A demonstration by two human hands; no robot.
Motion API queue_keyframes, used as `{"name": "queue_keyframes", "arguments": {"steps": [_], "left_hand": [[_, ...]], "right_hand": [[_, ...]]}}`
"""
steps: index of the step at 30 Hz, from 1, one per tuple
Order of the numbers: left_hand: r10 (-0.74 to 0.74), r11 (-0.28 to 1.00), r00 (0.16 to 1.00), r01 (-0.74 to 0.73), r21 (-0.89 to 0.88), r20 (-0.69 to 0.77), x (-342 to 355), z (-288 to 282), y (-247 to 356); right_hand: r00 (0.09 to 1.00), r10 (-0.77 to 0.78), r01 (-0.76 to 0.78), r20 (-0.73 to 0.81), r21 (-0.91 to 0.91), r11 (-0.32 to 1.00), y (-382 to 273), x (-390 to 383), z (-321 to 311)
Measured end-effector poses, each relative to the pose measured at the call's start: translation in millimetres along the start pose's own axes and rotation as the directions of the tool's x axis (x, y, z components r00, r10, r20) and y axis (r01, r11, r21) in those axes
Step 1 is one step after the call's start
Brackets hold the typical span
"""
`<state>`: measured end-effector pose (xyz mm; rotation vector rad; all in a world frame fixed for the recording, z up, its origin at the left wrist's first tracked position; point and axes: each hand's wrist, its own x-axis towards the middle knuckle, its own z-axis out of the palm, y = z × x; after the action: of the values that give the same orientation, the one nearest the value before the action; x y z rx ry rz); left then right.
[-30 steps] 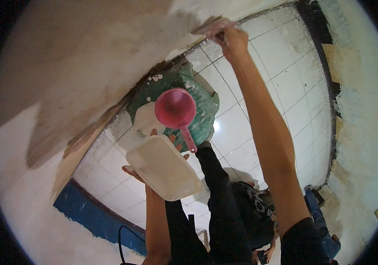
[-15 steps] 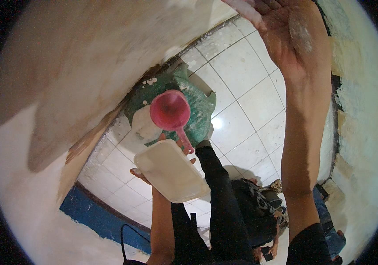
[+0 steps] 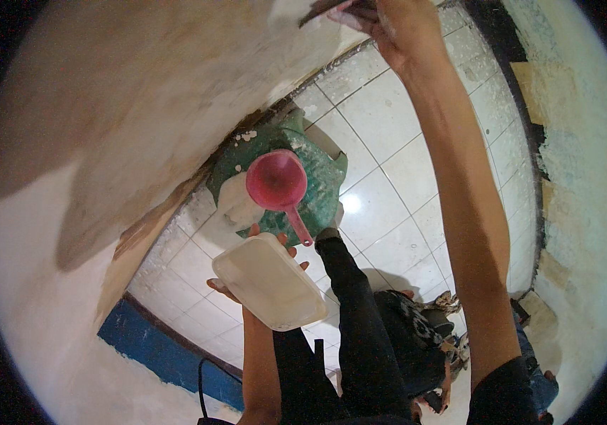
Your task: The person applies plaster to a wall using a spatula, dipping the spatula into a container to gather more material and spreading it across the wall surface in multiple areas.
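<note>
My left hand (image 3: 227, 290) is closed around a pale, rectangular plastic tub (image 3: 269, 283), its fingertips showing along the edges. The tub's open side faces up, with a thin whitish layer inside. High in the picture, my right hand (image 3: 397, 34) reaches out close to the wall (image 3: 161, 85). Its fingers are closed on a thin, dark, flat-edged tool (image 3: 321, 10) that looks like a scraper; most of it is hidden or cut off. Pale smears mark the fingers. Below, a pink dipper (image 3: 276, 180) with a handle stands on a crumpled green sheet (image 3: 324, 173).
A whitish heap or bag (image 3: 239, 203) lies beside the dipper. White floor tiles (image 3: 388, 134) carry pale splashes. A blue-painted wall band (image 3: 151, 340) is at the lower left. A person in dark clothes (image 3: 409, 347) sits at the lower right, with another person's blue clothing (image 3: 541, 382) nearby.
My right hand has moved up and left toward the wall and turned over, bringing the dark tool into view. The tub in my left hand has shifted slightly left and down.
</note>
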<state>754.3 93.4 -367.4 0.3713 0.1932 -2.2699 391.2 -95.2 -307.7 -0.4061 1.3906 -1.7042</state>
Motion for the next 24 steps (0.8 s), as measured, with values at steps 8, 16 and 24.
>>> {"name": "queue_keyframes", "arguments": {"steps": [8,16,24], "left_hand": [[-0.022,0.989,1.000,0.025,-0.143,0.023,-15.5,4.0,-4.0],[0.051,0.999,0.999,-0.051,-0.004,0.001,-19.8,25.4,3.3],[0.120,0.993,0.978,-0.116,0.036,-0.170,-23.1,27.0,-4.6]], "right_hand": [[0.991,-0.103,0.094,0.083,0.112,0.989,-85.9,-66.2,-1.5],[0.977,-0.054,0.050,-0.208,-0.024,0.998,-5.2,-37.4,-39.3],[0.987,-0.149,0.146,-0.062,-0.043,0.988,-34.2,-8.1,7.2]]}}
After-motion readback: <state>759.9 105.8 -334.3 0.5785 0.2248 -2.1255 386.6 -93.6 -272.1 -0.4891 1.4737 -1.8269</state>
